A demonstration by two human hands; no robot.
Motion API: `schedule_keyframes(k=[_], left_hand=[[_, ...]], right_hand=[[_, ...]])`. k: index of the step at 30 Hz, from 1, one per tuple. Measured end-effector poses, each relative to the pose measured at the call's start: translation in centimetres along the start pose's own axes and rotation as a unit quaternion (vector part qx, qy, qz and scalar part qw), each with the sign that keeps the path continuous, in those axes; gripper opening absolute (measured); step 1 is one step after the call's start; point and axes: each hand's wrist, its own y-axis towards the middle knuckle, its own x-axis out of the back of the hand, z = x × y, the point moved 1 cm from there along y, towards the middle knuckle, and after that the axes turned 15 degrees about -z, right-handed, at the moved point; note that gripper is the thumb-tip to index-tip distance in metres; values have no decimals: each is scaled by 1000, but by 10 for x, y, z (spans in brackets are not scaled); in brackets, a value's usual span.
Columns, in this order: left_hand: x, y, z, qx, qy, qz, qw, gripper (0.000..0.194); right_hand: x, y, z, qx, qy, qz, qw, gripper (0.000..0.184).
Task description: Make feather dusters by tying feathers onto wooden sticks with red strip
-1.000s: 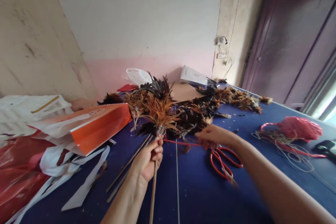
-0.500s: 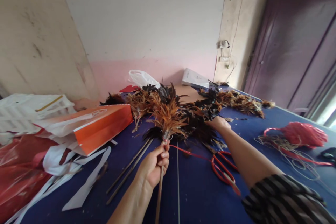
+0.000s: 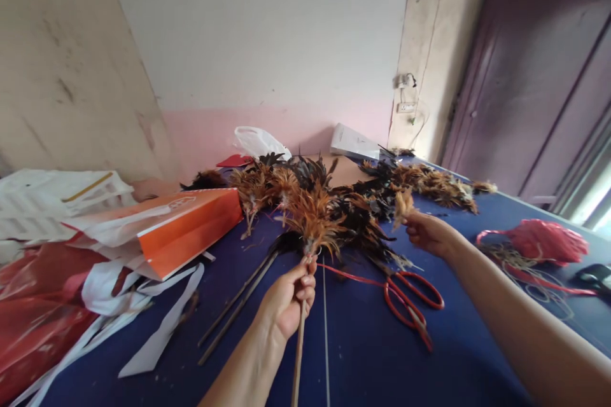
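My left hand (image 3: 289, 296) is closed round the thin stick of a feather duster (image 3: 314, 219), just below its brown and black feathers. Red string (image 3: 351, 277) trails from the duster's neck to the right. Off to the right, my right hand (image 3: 427, 232) pinches a small tuft of light brown feathers (image 3: 403, 206) above the table. Behind and beside the duster lies a heap of dark feathers (image 3: 360, 222). Red-handled scissors (image 3: 410, 305) rest on the table between my hands, their blades partly under the feathers.
Two bare sticks (image 3: 238, 305) lie left of my left hand. An orange paper bag (image 3: 191, 229) and red plastic (image 3: 42, 318) take up the left side. More feathers (image 3: 439, 184) stretch along the back right, and a bundle of red string (image 3: 548, 241) sits at the right.
My right hand has come out of the dark feather pile toward the right, now with a light brown tuft in its fingers. The duster in my left hand has shifted slightly right.
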Motion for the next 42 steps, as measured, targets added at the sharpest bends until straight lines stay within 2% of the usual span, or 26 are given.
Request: schedule_keyframes(k=[3, 6, 8, 10, 14, 19, 25, 33, 39, 42], left_hand=[[1, 3, 3, -4, 9, -9, 1000, 10], [2, 5, 4, -5, 14, -17, 1000, 9], [2, 5, 5, -6, 17, -22, 1000, 8], [2, 4, 6, -12, 25, -34, 999, 8], [0, 0, 8, -19, 46, -46, 998, 9], [-2, -1, 10, -49, 63, -74, 994, 9], [-2, -3, 15, -48, 91, -62, 993, 9], [-2, -1, 18, -68, 91, 0, 993, 11], [0, 0, 17, -97, 72, -1, 993, 14], [2, 2, 14, -132, 71, 2, 989, 14]], right_hand=[[-11, -37, 14, -5, 91, 77, 993, 12], [-35, -80, 23, -36, 173, 191, 965, 22], [-54, -105, 23, -34, 170, 242, 954, 23], [-73, -123, 19, -9, 154, 268, 951, 23], [-101, -136, 3, 40, 126, 259, 957, 25], [-117, -139, -10, 57, 102, 206, 972, 20], [-120, -138, -18, 42, 105, 174, 978, 21], [-121, -131, -27, 101, 52, 154, 982, 13], [-122, -136, -28, 85, 73, 190, 975, 22], [-119, -140, -26, 55, -6, 225, 973, 29]])
